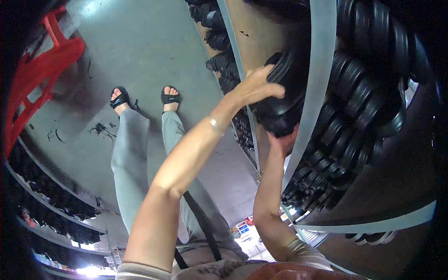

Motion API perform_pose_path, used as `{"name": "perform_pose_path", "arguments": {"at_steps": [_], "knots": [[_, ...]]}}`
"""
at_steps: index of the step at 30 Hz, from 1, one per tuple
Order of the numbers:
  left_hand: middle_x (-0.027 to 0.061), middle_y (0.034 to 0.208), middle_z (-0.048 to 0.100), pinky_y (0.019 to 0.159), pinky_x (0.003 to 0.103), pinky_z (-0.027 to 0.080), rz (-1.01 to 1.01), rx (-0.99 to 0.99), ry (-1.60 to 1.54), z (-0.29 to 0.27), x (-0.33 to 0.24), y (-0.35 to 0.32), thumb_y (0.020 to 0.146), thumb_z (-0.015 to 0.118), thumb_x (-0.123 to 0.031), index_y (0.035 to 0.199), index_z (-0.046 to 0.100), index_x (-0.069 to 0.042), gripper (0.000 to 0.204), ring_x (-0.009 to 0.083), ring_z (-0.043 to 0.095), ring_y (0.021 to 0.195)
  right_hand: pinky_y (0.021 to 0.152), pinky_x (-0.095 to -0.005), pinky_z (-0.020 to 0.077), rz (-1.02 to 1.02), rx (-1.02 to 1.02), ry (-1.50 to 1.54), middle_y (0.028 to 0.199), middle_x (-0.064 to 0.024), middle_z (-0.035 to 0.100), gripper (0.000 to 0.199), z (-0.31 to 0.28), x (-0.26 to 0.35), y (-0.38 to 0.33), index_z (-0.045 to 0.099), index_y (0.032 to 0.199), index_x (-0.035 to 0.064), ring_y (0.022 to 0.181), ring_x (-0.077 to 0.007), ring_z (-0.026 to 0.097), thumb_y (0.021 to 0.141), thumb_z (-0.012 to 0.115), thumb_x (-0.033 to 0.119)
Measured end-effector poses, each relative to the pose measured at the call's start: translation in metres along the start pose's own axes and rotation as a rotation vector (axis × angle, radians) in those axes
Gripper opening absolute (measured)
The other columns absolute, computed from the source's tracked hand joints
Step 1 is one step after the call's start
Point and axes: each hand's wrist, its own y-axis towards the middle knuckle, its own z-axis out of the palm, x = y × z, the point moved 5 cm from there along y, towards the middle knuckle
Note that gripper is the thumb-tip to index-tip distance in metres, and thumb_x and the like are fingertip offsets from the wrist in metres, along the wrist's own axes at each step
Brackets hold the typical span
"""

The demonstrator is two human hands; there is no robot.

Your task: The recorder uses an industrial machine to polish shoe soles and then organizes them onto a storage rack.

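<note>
On a shelf at the right is a dark bundle of curved, ribbed black pieces (282, 67), which look like rubber. My left hand (259, 86) reaches in from the aisle side and grips the bundle's edge; the thumb lies across its front while the fingertips are hidden behind it. Lower down, my right hand (287, 139) is raised against the underside of the black mass. A pale shelf rail (317, 74) passes in front of that hand, so most of its fingers cannot be seen.
Glossy curved black pieces (345, 93) fill the rack beyond the rail in nested rows. More dark goods stand on shelves (56, 219) at the lower left. A red frame (51, 65) rises at the upper left. Dark scraps (102, 129) litter the grey floor (140, 46) near my feet.
</note>
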Motion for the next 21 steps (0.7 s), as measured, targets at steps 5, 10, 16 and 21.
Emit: {"name": "perform_pose_path", "arguments": {"at_steps": [5,10,16,21], "knots": [[0.0112,0.107,0.058,0.090,0.031,0.040,0.040,-0.327,0.424,-0.013,0.011,-0.107,0.062,0.066,-0.020,0.122,0.048,0.003,0.067,0.0196,0.052,0.101,0.097,-0.0493,0.0413,0.095,-0.141,-0.232,0.122,-0.0061,0.056,0.056,-0.030,-0.023,-0.075,0.050,0.126,0.0114,0.111,-0.0272,0.054,0.073,0.055,0.031],[0.0122,0.125,0.051,0.101,0.031,0.032,-0.146,-0.108,-0.425,-0.023,0.017,-0.150,0.056,0.064,-0.016,0.133,0.042,0.000,0.082,0.0217,0.044,0.119,0.100,-0.0489,0.0389,0.215,0.143,-0.028,0.126,-0.0098,0.050,0.065,-0.015,-0.052,-0.105,0.045,0.129,0.0053,0.117,-0.0298,0.048,0.068,0.060,0.019],[0.0075,0.115,0.055,0.093,0.028,0.037,-0.122,-0.184,-0.396,-0.041,-0.018,-0.223,0.055,0.062,-0.015,0.129,0.045,0.000,0.078,0.0172,0.049,0.107,0.095,-0.0441,0.0443,0.297,0.153,-0.133,0.118,-0.0097,0.056,0.058,0.012,-0.064,-0.164,0.051,0.122,0.0054,0.108,-0.0284,0.055,0.068,0.059,0.023],[0.0048,0.095,0.060,0.080,0.029,0.043,-0.005,-0.488,-0.462,-0.073,-0.083,-0.339,0.052,0.063,-0.021,0.109,0.055,0.002,0.062,0.0166,0.055,0.089,0.097,-0.0443,0.0431,0.403,0.304,-0.175,0.118,-0.0086,0.056,0.060,0.078,-0.082,-0.250,0.049,0.124,0.0057,0.108,-0.0281,0.054,0.066,0.061,0.018]]}}
